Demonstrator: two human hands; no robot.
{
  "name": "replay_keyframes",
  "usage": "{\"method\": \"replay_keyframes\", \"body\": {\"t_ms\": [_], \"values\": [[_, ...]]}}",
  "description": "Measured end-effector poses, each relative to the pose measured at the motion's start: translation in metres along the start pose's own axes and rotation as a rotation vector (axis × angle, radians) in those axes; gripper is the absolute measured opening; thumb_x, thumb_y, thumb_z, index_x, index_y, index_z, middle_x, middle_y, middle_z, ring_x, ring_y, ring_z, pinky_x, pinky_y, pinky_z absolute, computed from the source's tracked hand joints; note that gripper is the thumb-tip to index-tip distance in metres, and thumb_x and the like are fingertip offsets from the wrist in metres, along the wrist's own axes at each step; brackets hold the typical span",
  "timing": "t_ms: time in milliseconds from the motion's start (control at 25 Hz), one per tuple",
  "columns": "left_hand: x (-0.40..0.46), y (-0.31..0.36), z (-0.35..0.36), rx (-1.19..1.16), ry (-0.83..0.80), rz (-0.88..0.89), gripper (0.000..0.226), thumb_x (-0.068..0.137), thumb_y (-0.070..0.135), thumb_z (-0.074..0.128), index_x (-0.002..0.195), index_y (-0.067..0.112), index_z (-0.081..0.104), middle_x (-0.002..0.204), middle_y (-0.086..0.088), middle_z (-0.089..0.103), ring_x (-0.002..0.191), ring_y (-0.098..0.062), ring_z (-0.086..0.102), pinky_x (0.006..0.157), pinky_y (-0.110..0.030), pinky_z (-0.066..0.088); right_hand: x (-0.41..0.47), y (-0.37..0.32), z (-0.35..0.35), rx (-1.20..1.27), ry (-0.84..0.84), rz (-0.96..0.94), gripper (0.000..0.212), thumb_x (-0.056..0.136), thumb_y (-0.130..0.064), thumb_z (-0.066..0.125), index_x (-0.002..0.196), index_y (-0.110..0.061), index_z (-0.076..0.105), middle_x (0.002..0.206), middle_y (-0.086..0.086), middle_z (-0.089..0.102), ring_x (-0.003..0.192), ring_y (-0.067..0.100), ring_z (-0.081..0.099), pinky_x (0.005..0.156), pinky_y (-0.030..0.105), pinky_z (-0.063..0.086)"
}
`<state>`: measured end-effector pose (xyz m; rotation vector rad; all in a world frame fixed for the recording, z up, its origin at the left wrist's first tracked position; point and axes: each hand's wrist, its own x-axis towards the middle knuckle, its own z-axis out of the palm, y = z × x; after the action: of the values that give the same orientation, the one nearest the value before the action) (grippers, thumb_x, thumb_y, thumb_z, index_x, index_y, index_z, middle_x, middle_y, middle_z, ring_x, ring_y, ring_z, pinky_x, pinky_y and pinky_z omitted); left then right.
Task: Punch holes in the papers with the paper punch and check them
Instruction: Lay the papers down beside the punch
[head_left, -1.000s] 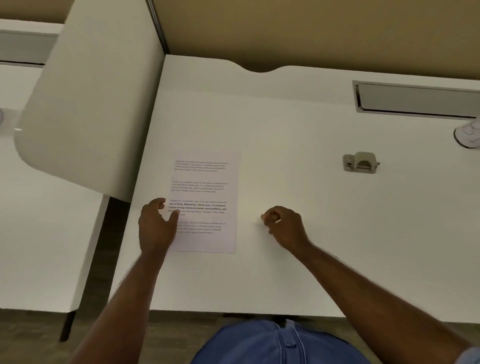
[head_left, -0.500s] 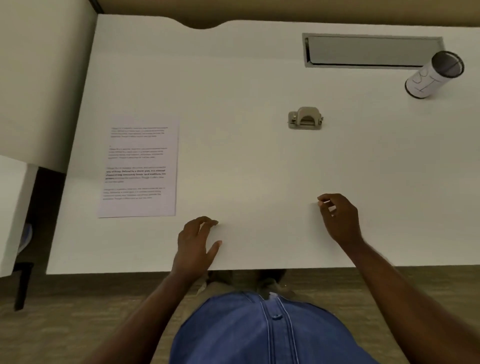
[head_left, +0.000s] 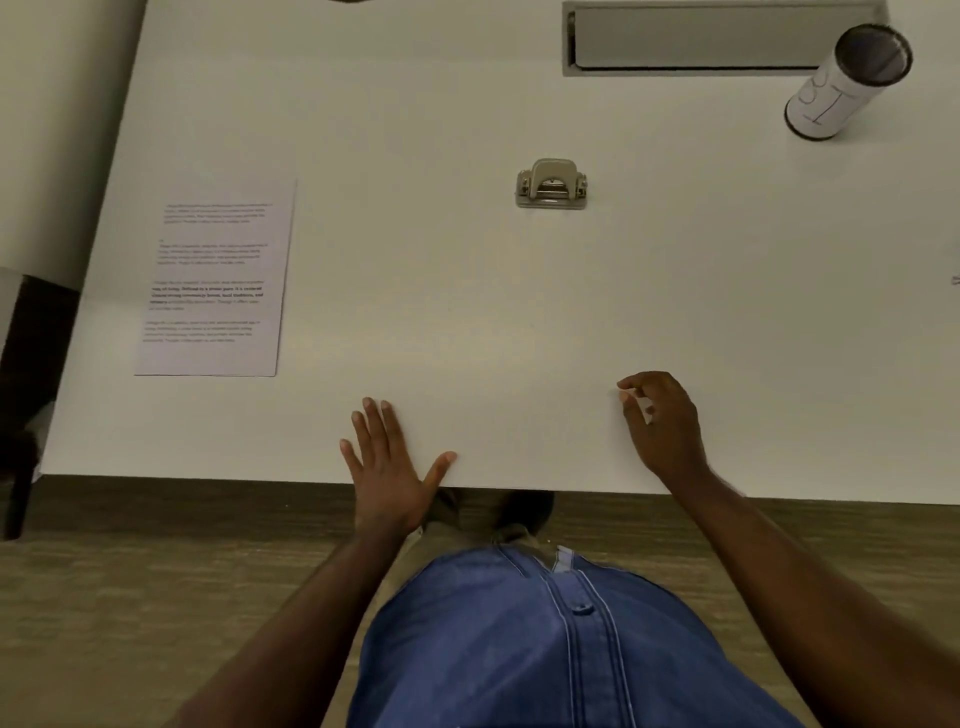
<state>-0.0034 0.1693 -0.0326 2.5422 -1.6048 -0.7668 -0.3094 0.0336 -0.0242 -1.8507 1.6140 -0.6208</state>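
The punch (head_left: 551, 184) sits alone toward the middle of the white desk (head_left: 415, 130), metal-coloured, with nothing slid under it. The paper (head_left: 215, 283) lies flat well to its left, near the desk's left edge, printed side up; it carries four blocks of text, one partly bold, all too blurred to read. At the far right corner stands a white cup (head_left: 844, 83) with a dark rim and large thin markings on its side that cannot be made out. Beside it a grey slot (head_left: 696, 39) is set into the desk. The left hand (head_left: 387, 467) lies palm down on the near edge, fingers spread apart, empty. The right hand (head_left: 662, 426) hovers near the edge, fingers curled loosely toward the thumb, gripping nothing visible.
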Motion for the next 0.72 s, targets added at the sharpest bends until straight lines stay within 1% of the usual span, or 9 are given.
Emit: {"method": "replay_keyframes", "body": {"t_ms": [40, 120, 160, 280, 400, 480, 640, 720], "values": [[0.001, 0.009, 0.004, 0.01, -0.002, 0.0, 0.106, 0.08, 0.082, 0.019, 0.147, 0.014, -0.025, 0.156, -0.009, -0.031, 0.144, -0.025, -0.028, 0.117, -0.051, -0.012, 0.0, 0.002, 0.001, -0.008, -0.021, -0.005, 0.012, 0.09, -0.008, 0.058, 0.1, -0.011, 0.065, 0.104, 0.006, 0.063, 0.096, 0.021, 0.059, 0.08, 0.041, 0.053], [0.003, 0.033, 0.014, 0.023, 0.001, 0.022, 0.107, 0.08, 0.082, 0.02, 0.147, 0.012, -0.025, 0.156, -0.01, -0.03, 0.144, -0.027, -0.027, 0.118, -0.052, -0.01, -0.001, 0.004, 0.002, -0.017, -0.056, -0.015, 0.015, 0.092, -0.01, 0.057, 0.104, -0.011, 0.065, 0.108, 0.007, 0.062, 0.101, 0.023, 0.058, 0.086, 0.042, 0.051], [0.006, 0.046, 0.019, 0.023, 0.007, 0.037, 0.107, 0.081, 0.083, 0.021, 0.147, 0.011, -0.024, 0.156, -0.011, -0.03, 0.144, -0.027, -0.026, 0.118, -0.052, -0.008, -0.001, 0.003, 0.002, -0.02, -0.065, -0.021, 0.017, 0.092, -0.01, 0.057, 0.107, -0.012, 0.064, 0.111, 0.007, 0.06, 0.103, 0.024, 0.057, 0.089, 0.041, 0.049], [0.021, 0.091, 0.033, 0.028, 0.035, 0.098, 0.111, 0.08, 0.085, 0.022, 0.148, 0.009, -0.02, 0.158, -0.013, -0.024, 0.146, -0.029, -0.022, 0.118, -0.052, -0.007, 0.001, 0.0, 0.003, -0.07, -0.072, -0.048, 0.024, 0.092, -0.011, 0.057, 0.115, -0.013, 0.061, 0.117, 0.008, 0.057, 0.111, 0.024, 0.052, 0.096, 0.03, 0.038], [0.049, 0.133, 0.042, 0.052, 0.049, 0.183, 0.115, 0.077, 0.088, 0.022, 0.15, 0.008, -0.016, 0.16, -0.014, -0.018, 0.147, -0.029, -0.018, 0.119, -0.05, -0.007, 0.004, -0.004, 0.003, -0.105, -0.058, -0.031, 0.027, 0.093, -0.016, 0.054, 0.12, -0.015, 0.057, 0.122, 0.007, 0.055, 0.113, 0.02, 0.049, 0.096, 0.029, 0.036], [0.069, 0.157, 0.045, 0.052, 0.053, 0.242, 0.112, 0.079, 0.086, 0.022, 0.15, 0.007, -0.014, 0.16, -0.014, -0.016, 0.148, -0.029, -0.016, 0.12, -0.049, -0.005, 0.006, -0.006, 0.003, -0.098, -0.045, -0.009, 0.027, 0.094, -0.019, 0.052, 0.121, -0.016, 0.056, 0.123, 0.006, 0.055, 0.114, 0.019, 0.048, 0.096, 0.028, 0.035], [0.113, 0.195, 0.04, -0.006, 0.043, 0.273, 0.101, 0.087, 0.076, 0.025, 0.151, 0.006, -0.011, 0.161, -0.013, -0.014, 0.148, -0.027, -0.016, 0.121, -0.045, -0.002, 0.012, -0.01, 0.0, -0.103, -0.026, -0.011, 0.03, 0.094, -0.026, 0.045, 0.122, -0.018, 0.054, 0.123, 0.004, 0.054, 0.113, 0.015, 0.047, 0.094, 0.026, 0.035], [0.135, 0.207, 0.028, -0.116, 0.043, 0.312, 0.094, 0.091, 0.068, 0.029, 0.151, 0.007, -0.008, 0.161, -0.012, -0.012, 0.148, -0.025, -0.013, 0.122, -0.044, 0.001, 0.015, -0.01, -0.002, -0.093, -0.009, -0.018, 0.032, 0.094, -0.026, 0.043, 0.123, -0.018, 0.053, 0.124, 0.003, 0.053, 0.114, 0.015, 0.047, 0.096, 0.026, 0.035]]}}
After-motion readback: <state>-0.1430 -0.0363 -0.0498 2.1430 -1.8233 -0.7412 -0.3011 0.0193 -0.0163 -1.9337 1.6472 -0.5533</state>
